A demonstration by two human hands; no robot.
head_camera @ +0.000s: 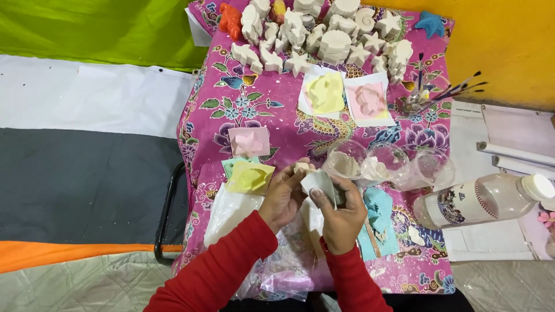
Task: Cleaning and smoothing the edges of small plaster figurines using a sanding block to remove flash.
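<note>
Working close to the body, two red-sleeved arms meet over the near edge of the worktop (231,115), which is covered in a pink flowered cloth. Left hand (283,196) fingers curl around a small pale plaster piece (300,167) that pokes out at the fingertips; right hand (342,216) fingers are clenched on a small white mould (318,182), thumb pressed on its face. The two hands touch, so the mould sits between them, just above the cloth. Under the wrists lie crumpled clear plastic bags (283,271), and a white bag (228,211) lies to the left. Just left of the left hand lies a yellow mould (250,178) on top of a pale green one, with a pink mould (250,141) behind it. Right of the right hand lies a light blue mould (378,211). Just beyond the hands stand three clear plastic cups (384,164) in a row; the two left ones hold whitish matter. A clear plastic bottle (483,199) with a white cap lies on its side at the right, partly off the cloth. Farther back, a yellow mould (325,92) and a pink one (369,99) rest on white paper sheets. Paintbrushes (448,92) stand in a jar to the right. At the far edge crowd many white plaster figures (329,34), stars and shells among them, with an orange figure (231,20) and a blue star (430,24).
</note>
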